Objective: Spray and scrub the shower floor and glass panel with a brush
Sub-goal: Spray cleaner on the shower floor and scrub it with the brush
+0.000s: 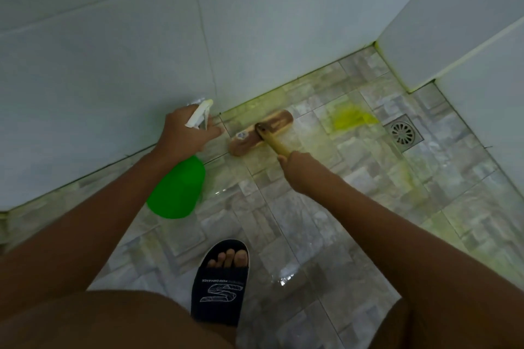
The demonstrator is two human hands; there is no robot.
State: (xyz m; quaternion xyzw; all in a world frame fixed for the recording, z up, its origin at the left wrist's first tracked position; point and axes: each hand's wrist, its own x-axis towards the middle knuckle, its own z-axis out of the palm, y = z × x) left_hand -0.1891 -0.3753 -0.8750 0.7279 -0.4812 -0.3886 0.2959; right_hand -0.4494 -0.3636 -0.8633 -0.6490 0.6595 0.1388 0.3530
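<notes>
My left hand grips the neck of a green spray bottle with a white trigger head, held above the floor near the wall base. My right hand holds the yellow wooden handle of a scrub brush. The brush's brown wooden head lies flat on the patterned grey shower floor, close to the foot of the white tiled wall. A patch of yellow-green cleaner sits on the tiles to the right of the brush. No glass panel is in view.
A round metal floor drain lies right of the cleaner patch. White tiled walls close the far side and the right corner. My foot in a dark slide sandal stands on the wet floor below the hands.
</notes>
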